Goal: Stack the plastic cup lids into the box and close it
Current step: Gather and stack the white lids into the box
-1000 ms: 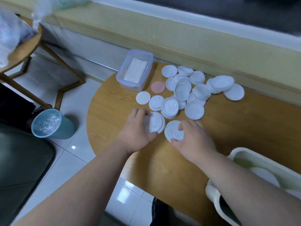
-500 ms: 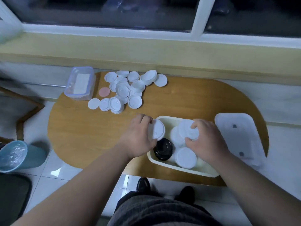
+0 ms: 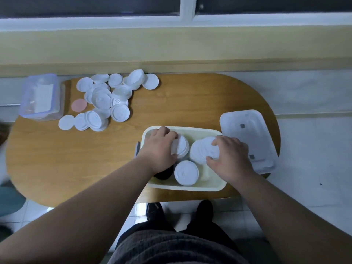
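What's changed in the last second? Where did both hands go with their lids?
Both hands carried white lids from the loose pile rightward to the cream box. The left hand grips the left stack in the box's far-left corner, the right hand the right stack beside it, both lower than half a second ago. Neither has let go. The pile, pink disc, clear container and box cover stayed put.

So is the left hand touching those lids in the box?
Touching. The head view shows the left hand curled round a stack of white lids inside the box.
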